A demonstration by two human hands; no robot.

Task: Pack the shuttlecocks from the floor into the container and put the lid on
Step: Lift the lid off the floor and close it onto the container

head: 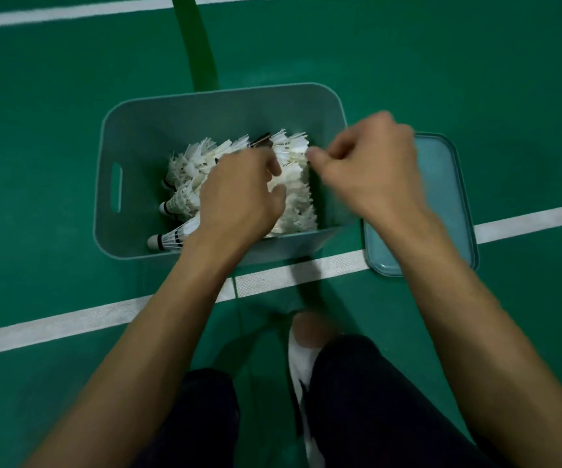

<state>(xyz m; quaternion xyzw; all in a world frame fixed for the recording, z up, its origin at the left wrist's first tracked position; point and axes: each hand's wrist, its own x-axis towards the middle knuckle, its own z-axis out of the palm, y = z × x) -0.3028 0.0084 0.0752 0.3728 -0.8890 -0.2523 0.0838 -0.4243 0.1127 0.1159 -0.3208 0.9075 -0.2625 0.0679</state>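
**Lid lies right of the box, nearer the right hand**

White feather shuttlecocks (192, 163) are inside the grey-teal rectangular plastic container (222, 92), centre frame. They are stacked on their sides, corks toward frame left and skirts toward frame right. None is visible on the green court floor (70, 130).

Left hand (239, 194): inside the box, fingers curled over the feather rows, gripping them.

Right hand (370, 170): over the right rim, fingers curled and blurred. Cannot tell if it pinches anything.

Pale blue rectangular plastic lid (441, 184): flat on the floor, just beside the box's right wall and partly under the right wrist. Its long axis runs up-down in the frame, while the box's runs left-right.

Judgement: packing looks nearly done. The lid is the right hand's pick and needs a quarter turn before seating.
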